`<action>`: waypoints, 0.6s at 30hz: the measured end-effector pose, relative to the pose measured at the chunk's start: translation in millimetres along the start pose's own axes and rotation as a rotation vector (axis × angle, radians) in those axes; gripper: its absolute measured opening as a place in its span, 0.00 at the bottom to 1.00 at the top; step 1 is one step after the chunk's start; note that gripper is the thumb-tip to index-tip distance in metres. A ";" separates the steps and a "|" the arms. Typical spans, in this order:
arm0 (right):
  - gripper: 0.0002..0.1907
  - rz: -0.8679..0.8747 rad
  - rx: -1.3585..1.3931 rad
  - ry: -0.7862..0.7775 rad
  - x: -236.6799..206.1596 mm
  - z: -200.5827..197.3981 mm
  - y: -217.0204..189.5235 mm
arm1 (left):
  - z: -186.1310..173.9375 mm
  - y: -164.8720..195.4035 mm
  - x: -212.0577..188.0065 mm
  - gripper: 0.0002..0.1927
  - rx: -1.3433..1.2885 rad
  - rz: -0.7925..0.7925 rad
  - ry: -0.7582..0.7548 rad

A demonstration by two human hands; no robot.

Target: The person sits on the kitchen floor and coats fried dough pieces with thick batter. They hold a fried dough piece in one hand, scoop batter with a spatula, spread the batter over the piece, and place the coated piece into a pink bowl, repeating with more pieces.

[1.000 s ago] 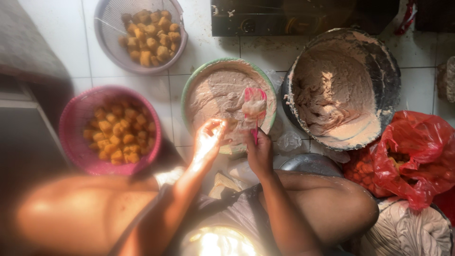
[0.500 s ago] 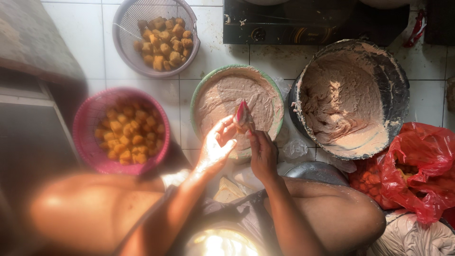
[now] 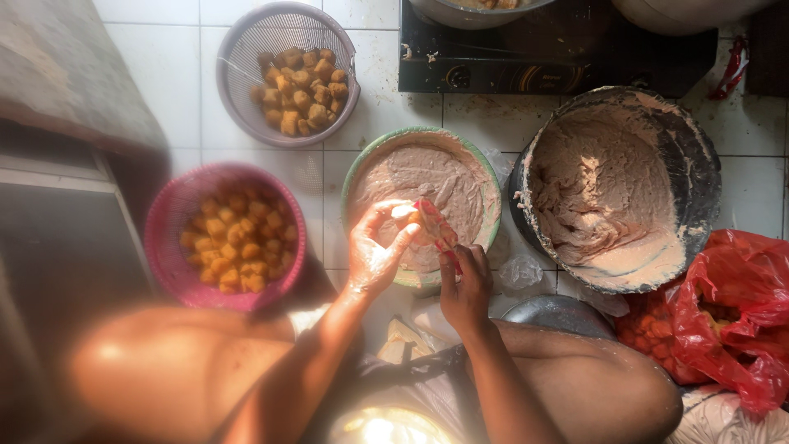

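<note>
My left hand holds a small golden fried puff between its fingertips, over the near edge of a green-rimmed bowl of pale brown paste. My right hand grips a red-handled spatula whose paste-smeared blade touches the puff. Both hands hover just above the bowl's near rim.
A pink basket of golden puffs sits to the left, a grey strainer with more puffs behind it. A large dark bowl of paste stands to the right, a red plastic bag beside it, a black stove at the back. White tiled floor.
The spatula blade has come down from over the paste onto the puff in my left hand. The view has shifted slightly.
</note>
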State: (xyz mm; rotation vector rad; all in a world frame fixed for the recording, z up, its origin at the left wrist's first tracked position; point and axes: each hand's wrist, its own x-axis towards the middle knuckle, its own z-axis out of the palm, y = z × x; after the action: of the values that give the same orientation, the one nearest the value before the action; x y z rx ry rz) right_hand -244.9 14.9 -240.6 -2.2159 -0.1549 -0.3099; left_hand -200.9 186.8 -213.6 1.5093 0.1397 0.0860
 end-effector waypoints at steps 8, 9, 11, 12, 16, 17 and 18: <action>0.07 0.228 -0.057 -0.124 22.6 -16.7 1.8 | -44.7 27.3 38.3 0.21 0.931 0.535 -0.030; 0.07 0.122 -0.044 -0.109 21.7 -15.5 0.3 | -48.9 24.6 39.6 0.21 0.962 0.517 -0.067; 0.09 -0.081 -0.029 -0.087 19.8 -12.4 -0.8 | -52.6 10.4 37.1 0.22 1.012 0.472 -0.147; 0.09 -0.004 -0.023 -0.091 21.9 -10.7 2.1 | -49.2 -2.4 34.9 0.20 0.895 0.421 -0.111; 0.13 0.259 0.170 -0.031 31.6 -8.7 20.1 | -33.1 -68.3 5.6 0.16 0.092 -0.097 0.031; 0.14 0.298 0.255 0.008 36.1 -10.7 26.7 | -28.1 -84.8 1.1 0.17 -0.204 -0.287 0.068; 0.14 0.382 0.263 0.028 38.4 -13.2 32.0 | -24.4 -98.4 -3.5 0.20 -0.149 -0.510 0.070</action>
State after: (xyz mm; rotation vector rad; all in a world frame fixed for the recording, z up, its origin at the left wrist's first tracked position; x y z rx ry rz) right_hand -203.2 -15.1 -246.5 -1.9285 0.2304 -0.1019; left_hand -210.9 204.4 -312.9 1.2833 0.5575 -0.2545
